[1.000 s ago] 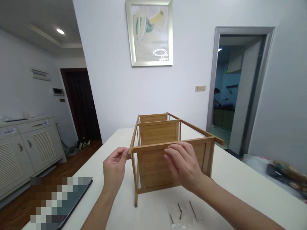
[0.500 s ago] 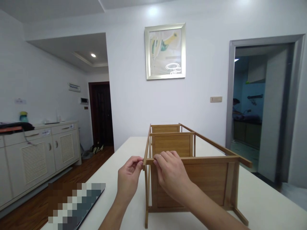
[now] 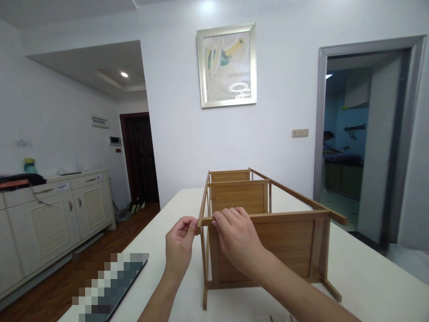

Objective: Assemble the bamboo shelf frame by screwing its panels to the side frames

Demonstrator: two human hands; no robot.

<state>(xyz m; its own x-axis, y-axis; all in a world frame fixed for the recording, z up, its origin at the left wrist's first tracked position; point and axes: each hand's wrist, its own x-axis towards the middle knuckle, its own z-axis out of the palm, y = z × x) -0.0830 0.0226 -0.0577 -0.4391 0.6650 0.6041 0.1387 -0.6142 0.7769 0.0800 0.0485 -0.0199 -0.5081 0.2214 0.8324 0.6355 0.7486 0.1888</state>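
A wooden shelf rack (image 3: 284,250) with several panelled shelves lies on its side on the white table (image 3: 181,268). My right hand (image 3: 236,237) is closed over the top edge of the nearest shelf panel, close to its left corner. At that corner, my left hand (image 3: 181,235) pinches with thumb and forefinger against the outer side of the rail (image 3: 203,203). Whatever sits between those fingertips is too small and hidden to make out. The rack's near leg ends stick out towards me.
A flat dark object, partly pixelated (image 3: 117,286), lies at the table's left edge. Two thin dark pieces (image 3: 280,318) show at the bottom edge of the view. A white cabinet (image 3: 63,214) stands left, and a doorway (image 3: 345,147) opens at right.
The view has shifted slightly, so the rack and wall appear a little higher and further left. Both hands keep their places at the rack's corner. Two thin dark pieces now show at the bottom.
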